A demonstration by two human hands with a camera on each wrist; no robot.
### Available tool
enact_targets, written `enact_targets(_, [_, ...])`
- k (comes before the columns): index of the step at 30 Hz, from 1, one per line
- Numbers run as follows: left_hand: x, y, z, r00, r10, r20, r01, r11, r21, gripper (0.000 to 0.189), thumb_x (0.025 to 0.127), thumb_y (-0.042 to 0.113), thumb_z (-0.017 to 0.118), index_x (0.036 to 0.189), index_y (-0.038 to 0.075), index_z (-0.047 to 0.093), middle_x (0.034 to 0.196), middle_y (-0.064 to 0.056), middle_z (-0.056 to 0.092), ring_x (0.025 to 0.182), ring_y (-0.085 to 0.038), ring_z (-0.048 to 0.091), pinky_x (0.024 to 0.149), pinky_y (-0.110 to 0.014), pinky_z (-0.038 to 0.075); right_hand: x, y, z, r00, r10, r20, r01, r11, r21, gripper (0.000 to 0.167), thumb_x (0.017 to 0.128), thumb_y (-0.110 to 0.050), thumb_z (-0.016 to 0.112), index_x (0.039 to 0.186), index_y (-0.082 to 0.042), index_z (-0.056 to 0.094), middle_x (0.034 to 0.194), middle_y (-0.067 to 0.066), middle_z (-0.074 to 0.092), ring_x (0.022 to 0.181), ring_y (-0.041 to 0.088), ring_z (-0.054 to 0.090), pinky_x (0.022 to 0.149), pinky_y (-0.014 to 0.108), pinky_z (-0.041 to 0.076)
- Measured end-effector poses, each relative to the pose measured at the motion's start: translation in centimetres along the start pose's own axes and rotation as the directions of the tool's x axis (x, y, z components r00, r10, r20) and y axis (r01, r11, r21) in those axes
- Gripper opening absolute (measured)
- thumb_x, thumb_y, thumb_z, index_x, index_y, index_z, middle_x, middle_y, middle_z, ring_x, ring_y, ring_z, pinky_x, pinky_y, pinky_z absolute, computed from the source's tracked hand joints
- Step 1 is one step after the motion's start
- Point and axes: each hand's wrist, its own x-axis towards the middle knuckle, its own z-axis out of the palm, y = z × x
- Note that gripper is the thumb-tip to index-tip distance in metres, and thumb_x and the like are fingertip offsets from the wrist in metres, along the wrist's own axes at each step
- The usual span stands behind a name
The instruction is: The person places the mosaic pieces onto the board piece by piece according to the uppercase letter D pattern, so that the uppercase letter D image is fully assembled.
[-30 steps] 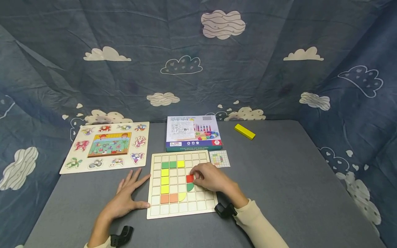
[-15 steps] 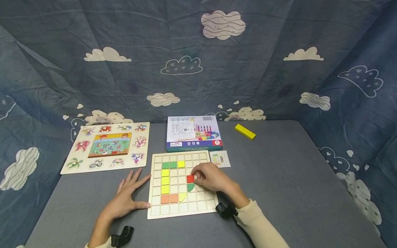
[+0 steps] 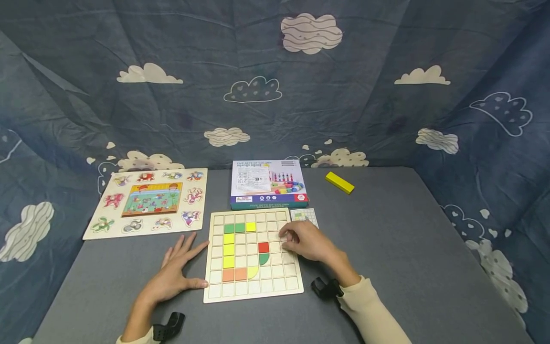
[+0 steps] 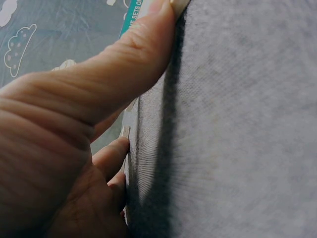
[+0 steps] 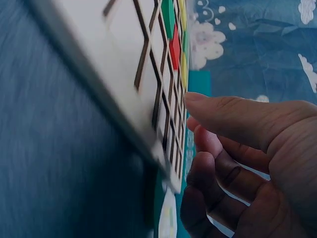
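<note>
A wooden grid board (image 3: 253, 287) carries colored tiles: green and yellow squares, orange squares, a pale yellow quarter-round, a red square (image 3: 263, 247) and a green quarter-round (image 3: 264, 259). My left hand (image 3: 169, 272) lies spread at the board's left edge, thumb and index finger touching it. In the left wrist view, that thumb (image 4: 124, 59) presses at the board's edge. Over the board's right side hovers my right hand (image 3: 307, 240), its fingers loosely bent. Nothing shows between its thumb and fingers in the right wrist view. It partly covers a small pattern card (image 3: 310, 213).
Behind the board lies a flat box (image 3: 266, 188) with printed beads. An animal puzzle board (image 3: 100, 210) sits at the back left. A yellow bar-shaped block (image 3: 339, 182) lies at the back right. A cloud-patterned cloth (image 3: 258, 48) hangs around the table.
My right hand has let go of the red square and moved right, away from it. The red square stays in its cell above the green quarter-round. My left hand has not moved.
</note>
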Motion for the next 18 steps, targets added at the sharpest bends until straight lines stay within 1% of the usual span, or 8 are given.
enact_targets(6, [0.1, 0.0, 0.2, 1.0, 0.0, 0.007, 0.0, 1.0, 0.001, 0.101, 0.066, 0.04, 0.09, 0.152, 0.014, 0.045, 0.165, -0.027, 0.012, 0.151, -0.053, -0.007, 0.113, -0.072, -0.007, -0.6, 1.5, -0.8, 1.0, 0.01, -0.025, -0.01, 1.0, -0.005, 0.021, 0.084, -0.011, 0.08, 0.103, -0.005, 0.073, 0.075, -0.006, 0.056, 0.065, 0.007, 0.048, 0.059, 0.021, 0.041])
enact_targets(12, [0.1, -0.1, 0.1, 1.0, 0.012, 0.007, -0.012, 1.0, -0.009, 0.1, 0.067, 0.04, 0.089, 0.153, 0.015, 0.044, 0.165, -0.027, 0.011, 0.15, -0.053, -0.008, 0.113, -0.072, -0.007, -0.8, 2.7, -1.7, 0.999, 0.027, -0.035, -0.027, 1.0, 0.001, 0.025, 0.084, -0.011, 0.081, 0.106, -0.004, 0.072, 0.077, -0.005, 0.059, 0.064, 0.008, 0.049, 0.058, 0.022, 0.043])
enact_targets(15, [0.1, -0.1, 0.0, 1.0, 0.013, 0.004, -0.013, 1.0, -0.008, 0.099, 0.067, 0.04, 0.089, 0.153, 0.014, 0.045, 0.166, -0.026, 0.011, 0.15, -0.053, -0.008, 0.113, -0.072, -0.007, -0.9, 3.2, -2.2, 0.999, 0.046, -0.016, -0.045, 0.999, 0.016, 0.026, 0.084, -0.012, 0.081, 0.107, -0.005, 0.072, 0.077, -0.005, 0.058, 0.065, 0.008, 0.049, 0.058, 0.021, 0.042])
enact_targets(18, [0.0, -0.2, 0.0, 1.0, 0.011, 0.006, -0.011, 1.0, -0.006, 0.099, 0.067, 0.04, 0.089, 0.152, 0.014, 0.045, 0.165, -0.027, 0.012, 0.15, -0.053, -0.008, 0.113, -0.072, -0.007, -1.0, 3.8, -2.6, 0.998, 0.063, 0.018, -0.064, 0.997, 0.036, 0.026, 0.083, -0.012, 0.082, 0.107, -0.006, 0.072, 0.077, -0.004, 0.057, 0.066, 0.009, 0.05, 0.059, 0.021, 0.042])
